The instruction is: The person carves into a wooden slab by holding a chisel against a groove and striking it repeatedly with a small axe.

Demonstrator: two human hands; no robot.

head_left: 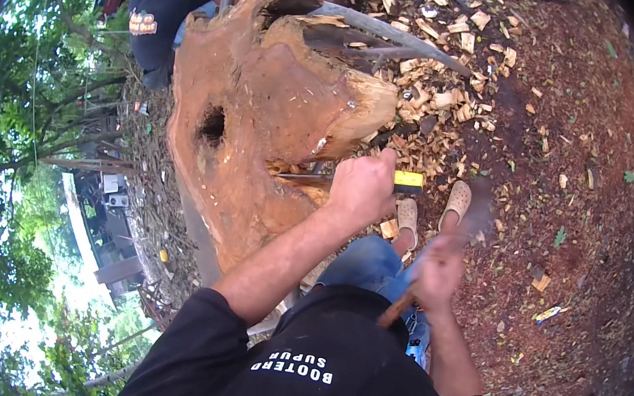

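My left hand (363, 190) is closed round a chisel (408, 179) with a yellow and black handle. The chisel's metal blade points left, its tip in a notch of a big reddish-brown slab of wood (265, 104). Lower and to the right, my right hand (440, 272) grips a hammer (394, 309) by its wooden handle. Motion smears the hammer's head, which is raised to the right of the chisel's butt and apart from it. Fresh pale cut wood shows along the slab's right edge, and a dark hole (213, 125) pierces its face.
Wood chips (450, 80) litter the reddish ground (573, 174) beyond my feet in beige clogs (455, 201). A grey pole (396, 34) leans by the slab's far end. Another person (161, 20) in a dark shirt works behind the slab at the far left. Trees stand at left.
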